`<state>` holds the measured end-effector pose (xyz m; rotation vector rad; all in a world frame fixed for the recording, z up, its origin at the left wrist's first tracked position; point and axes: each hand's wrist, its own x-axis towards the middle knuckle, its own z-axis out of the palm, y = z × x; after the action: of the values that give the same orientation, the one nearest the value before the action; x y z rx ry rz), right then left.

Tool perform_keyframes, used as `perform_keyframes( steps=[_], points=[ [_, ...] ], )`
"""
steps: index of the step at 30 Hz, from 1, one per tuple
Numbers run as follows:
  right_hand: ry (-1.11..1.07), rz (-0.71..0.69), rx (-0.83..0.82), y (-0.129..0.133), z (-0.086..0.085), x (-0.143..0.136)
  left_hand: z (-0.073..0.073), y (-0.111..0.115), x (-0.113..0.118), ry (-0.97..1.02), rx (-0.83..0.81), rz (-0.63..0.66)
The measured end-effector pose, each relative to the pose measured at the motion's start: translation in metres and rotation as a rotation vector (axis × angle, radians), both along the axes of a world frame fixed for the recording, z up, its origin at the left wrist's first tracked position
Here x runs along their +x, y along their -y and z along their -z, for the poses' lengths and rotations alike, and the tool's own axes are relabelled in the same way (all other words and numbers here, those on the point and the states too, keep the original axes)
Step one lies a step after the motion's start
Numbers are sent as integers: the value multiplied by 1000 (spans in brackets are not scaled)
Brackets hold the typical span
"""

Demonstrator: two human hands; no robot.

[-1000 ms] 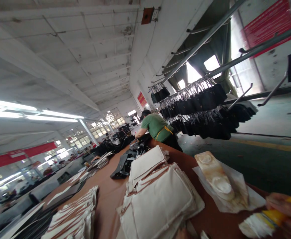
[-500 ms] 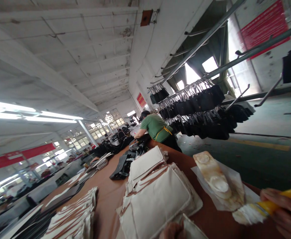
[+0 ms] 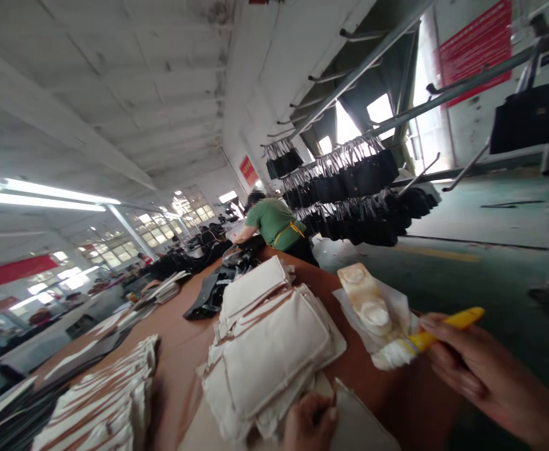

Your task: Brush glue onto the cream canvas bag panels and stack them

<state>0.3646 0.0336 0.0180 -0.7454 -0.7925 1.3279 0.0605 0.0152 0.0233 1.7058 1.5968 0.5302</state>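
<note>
My right hand (image 3: pixel 462 369) grips a paintbrush (image 3: pixel 446 329) by its yellow handle. White paste coats the bristles, which hover by the near edge of a stained, paste-smeared block (image 3: pixel 361 291) lying on a translucent sheet (image 3: pixel 403 300). At the bottom centre, my left hand (image 3: pixel 310 421) has its fingers curled in a pinch at the edge of a cream panel (image 3: pixel 361 423). Just beyond it rises a pile of cream bag pieces (image 3: pixel 278 351) with brown edges. The exact contact of the left fingertips is hard to see.
A row of cream-and-brown pieces (image 3: pixel 100 401) lies left on the brown tabletop (image 3: pixel 175 357). Black bag parts (image 3: pixel 213 288) sit farther back, near a person in a green shirt (image 3: pixel 274 222) bending over the table. Black bags (image 3: pixel 349 181) hang from racks at the right.
The view has shifted right, so the surroundings sit farther left. My right hand and brush have come further into view, the bristles nearer the block. More of my left hand shows beside the panel.
</note>
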Motion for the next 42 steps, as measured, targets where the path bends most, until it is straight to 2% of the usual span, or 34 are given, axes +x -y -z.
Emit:
perform_keyframes(
  steps=[2, 4, 8, 11, 15, 20, 24, 28, 31, 34, 38, 42],
  points=[
    [-96, -10, -17, 2, -13, -4, 10, 1, 2, 103, -19, -3],
    [-69, -33, -19, 2, -18, -11, 14, 3, 5, 209, -36, -11],
    [51, -72, -8, 4, -15, -28, 8, 10, 11, 301, -85, -63],
    [146, -118, 37, 6, -13, -40, 1, 15, 16, 304, -79, -75],
    [366, -174, 166, 4, -10, -54, -6, 19, 20, 262, -54, -30],
    [456, -128, 224, -6, -7, -59, -13, 24, 24, 229, 73, 31],
    [488, -64, 213, -4, -14, -52, -13, 26, 26, 217, 98, 14],
    [519, -132, 229, 3, -14, -52, -6, 28, 29, 201, 128, -9],
    [522, -88, 226, 1, -11, -52, 1, 33, 30, 146, 265, 16],
    [437, -33, 166, -4, -14, -43, 5, 42, 30, 29, 543, 130],
    [261, -104, 85, -5, -22, -29, 2, 51, 31, -208, 932, 344],
    [301, -214, 117, 3, -29, -28, 3, 57, 34, -426, 1120, 417]
  ],
)
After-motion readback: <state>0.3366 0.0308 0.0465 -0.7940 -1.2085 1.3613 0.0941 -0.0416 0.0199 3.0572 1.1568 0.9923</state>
